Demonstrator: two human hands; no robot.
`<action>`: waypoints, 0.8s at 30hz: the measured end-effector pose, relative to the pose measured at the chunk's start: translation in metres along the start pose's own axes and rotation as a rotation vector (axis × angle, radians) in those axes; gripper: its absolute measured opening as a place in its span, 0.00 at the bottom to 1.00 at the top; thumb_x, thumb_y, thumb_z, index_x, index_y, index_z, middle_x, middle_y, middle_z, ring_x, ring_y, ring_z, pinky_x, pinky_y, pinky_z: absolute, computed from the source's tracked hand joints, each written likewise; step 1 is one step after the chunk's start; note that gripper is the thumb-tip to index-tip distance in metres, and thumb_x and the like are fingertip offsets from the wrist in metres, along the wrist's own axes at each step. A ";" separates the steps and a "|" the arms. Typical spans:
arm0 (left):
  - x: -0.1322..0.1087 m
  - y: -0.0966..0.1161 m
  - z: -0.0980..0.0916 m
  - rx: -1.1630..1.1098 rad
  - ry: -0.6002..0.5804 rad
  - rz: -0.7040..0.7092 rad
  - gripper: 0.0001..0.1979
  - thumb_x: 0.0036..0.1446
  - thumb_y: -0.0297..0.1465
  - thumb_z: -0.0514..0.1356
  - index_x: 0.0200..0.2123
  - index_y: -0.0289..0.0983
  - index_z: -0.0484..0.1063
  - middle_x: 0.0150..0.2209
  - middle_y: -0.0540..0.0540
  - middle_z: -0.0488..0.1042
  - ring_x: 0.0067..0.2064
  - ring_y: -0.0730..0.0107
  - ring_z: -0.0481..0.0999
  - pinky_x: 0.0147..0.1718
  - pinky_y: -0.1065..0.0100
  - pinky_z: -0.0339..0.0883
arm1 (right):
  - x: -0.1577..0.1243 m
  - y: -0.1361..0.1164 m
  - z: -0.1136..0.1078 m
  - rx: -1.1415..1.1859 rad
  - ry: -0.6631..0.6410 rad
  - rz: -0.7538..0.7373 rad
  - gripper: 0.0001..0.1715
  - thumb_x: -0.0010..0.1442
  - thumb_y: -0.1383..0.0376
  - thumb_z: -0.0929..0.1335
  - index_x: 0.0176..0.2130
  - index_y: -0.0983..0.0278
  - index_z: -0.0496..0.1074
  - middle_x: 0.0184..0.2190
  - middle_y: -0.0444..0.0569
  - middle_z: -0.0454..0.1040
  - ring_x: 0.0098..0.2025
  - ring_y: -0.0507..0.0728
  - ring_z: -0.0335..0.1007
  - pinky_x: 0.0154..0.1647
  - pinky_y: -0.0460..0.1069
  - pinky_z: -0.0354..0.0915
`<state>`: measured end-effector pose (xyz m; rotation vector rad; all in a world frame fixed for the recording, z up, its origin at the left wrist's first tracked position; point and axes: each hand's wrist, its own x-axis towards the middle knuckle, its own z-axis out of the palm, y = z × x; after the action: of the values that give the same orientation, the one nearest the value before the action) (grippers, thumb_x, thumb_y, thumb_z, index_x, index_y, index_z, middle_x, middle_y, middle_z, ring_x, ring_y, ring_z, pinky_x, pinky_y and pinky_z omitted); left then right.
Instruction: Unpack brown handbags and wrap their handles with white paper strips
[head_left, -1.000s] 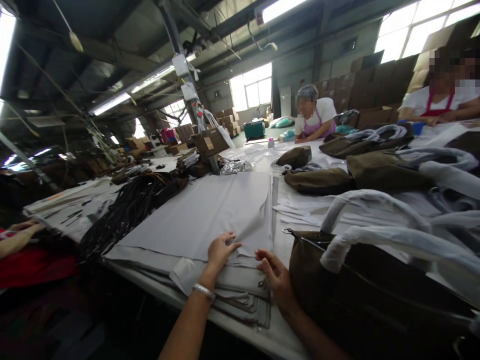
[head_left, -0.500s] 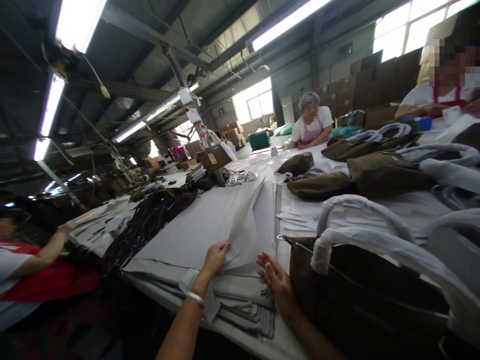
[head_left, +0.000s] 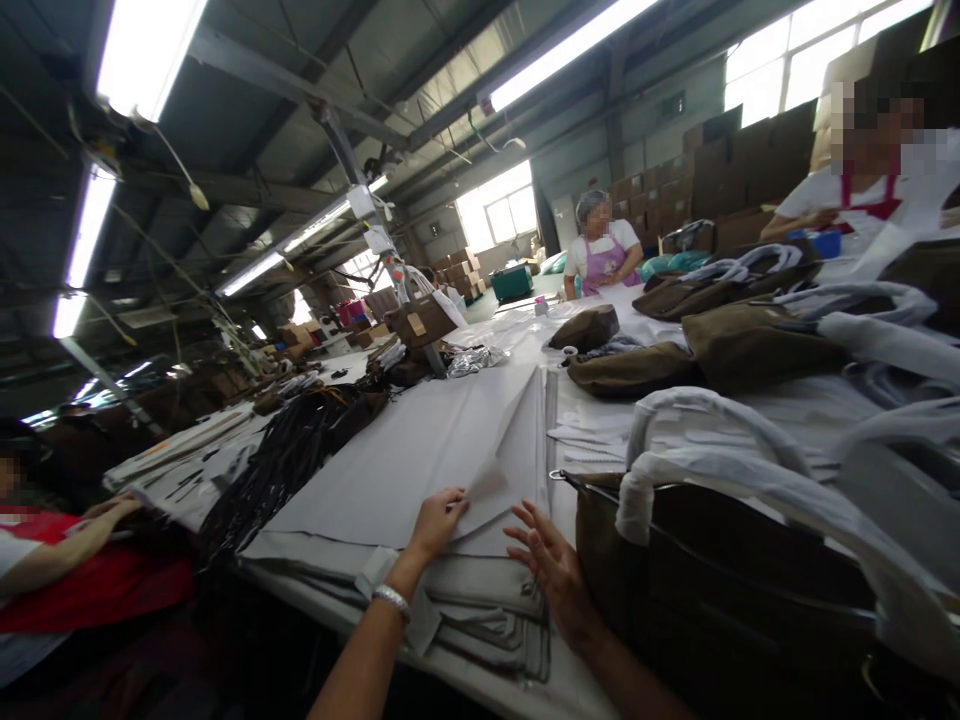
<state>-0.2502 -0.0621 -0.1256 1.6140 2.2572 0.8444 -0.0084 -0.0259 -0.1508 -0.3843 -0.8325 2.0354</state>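
My left hand (head_left: 437,522), with a silver bracelet at the wrist, pinches the near corner of a thin white sheet (head_left: 495,440). That corner is lifted and folded back over a stack of pale sheets (head_left: 360,465). To its right my right hand (head_left: 551,565) hovers with fingers spread over the stack's near right edge, holding nothing. Close beside the right hand stands a dark olive handbag (head_left: 720,580), its two handles (head_left: 720,470) wrapped in white material. Folded grey-white pieces (head_left: 495,635) lie layered under the stack's front edge.
Black straps (head_left: 277,460) lie heaped left of the stack. Several olive bags (head_left: 757,345) with wrapped handles cover the table's right side. A co-worker in a purple apron (head_left: 604,255) stands at the far side, another at right, and one in red (head_left: 97,570) at left.
My left hand has shifted slightly right with the sheet's corner, and the raised fold lies lower. My right hand's fingers have spread wider. The co-worker in purple has straightened up.
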 end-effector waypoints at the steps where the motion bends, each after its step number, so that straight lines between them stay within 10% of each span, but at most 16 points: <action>1: -0.001 0.002 -0.003 0.007 0.021 0.005 0.11 0.66 0.36 0.60 0.45 0.34 0.75 0.51 0.42 0.76 0.51 0.60 0.77 0.51 0.53 0.72 | 0.001 0.001 0.000 0.025 0.013 0.010 0.37 0.53 0.47 0.76 0.57 0.58 0.72 0.62 0.57 0.69 0.57 0.66 0.72 0.54 0.59 0.70; 15: -0.068 0.044 -0.035 0.146 -0.017 0.094 0.12 0.64 0.33 0.55 0.46 0.45 0.76 0.57 0.48 0.76 0.53 0.61 0.79 0.51 0.65 0.72 | 0.011 0.010 -0.004 0.122 0.103 0.201 0.50 0.55 0.41 0.72 0.67 0.58 0.60 0.69 0.56 0.58 0.72 0.64 0.47 0.72 0.62 0.43; 19: -0.057 0.055 -0.020 0.204 0.121 0.022 0.27 0.66 0.42 0.52 0.65 0.38 0.61 0.65 0.38 0.66 0.66 0.54 0.65 0.65 0.53 0.58 | 0.010 0.008 -0.002 0.131 0.068 0.209 0.45 0.56 0.44 0.73 0.65 0.57 0.64 0.69 0.54 0.58 0.72 0.64 0.47 0.71 0.61 0.47; 24: -0.011 0.090 0.021 0.224 -0.008 0.047 0.40 0.63 0.50 0.55 0.71 0.38 0.51 0.72 0.39 0.52 0.73 0.52 0.48 0.69 0.50 0.45 | 0.012 0.015 -0.007 0.115 0.053 0.222 0.33 0.60 0.44 0.70 0.58 0.55 0.72 0.70 0.47 0.58 0.74 0.60 0.42 0.73 0.60 0.41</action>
<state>-0.1650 -0.0460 -0.0916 1.7671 2.3888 0.6112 -0.0210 -0.0194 -0.1656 -0.4812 -0.6613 2.2558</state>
